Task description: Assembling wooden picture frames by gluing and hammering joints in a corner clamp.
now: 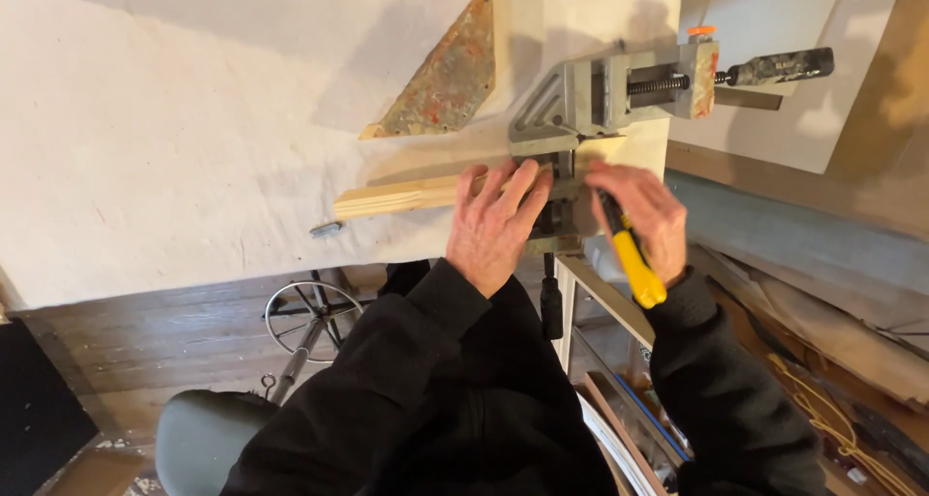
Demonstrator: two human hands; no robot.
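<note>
Your left hand [494,227] lay flat, fingers spread, pressing down on the wooden strip [406,196], which ran out leftward from under your palm across the white worktop [174,119]. A small metal screw [326,230] sat just below the strip's far end. Straight ahead of your fingertips, the grey corner clamp [581,104] held the strip's other end. Your right hand [644,215] was curled around a yellow-handled tool [634,259], its tip hidden against the clamp, beside your left hand.

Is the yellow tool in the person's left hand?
No, the yellow-handled tool is in the right hand; the left hand presses the wooden strip.
</note>
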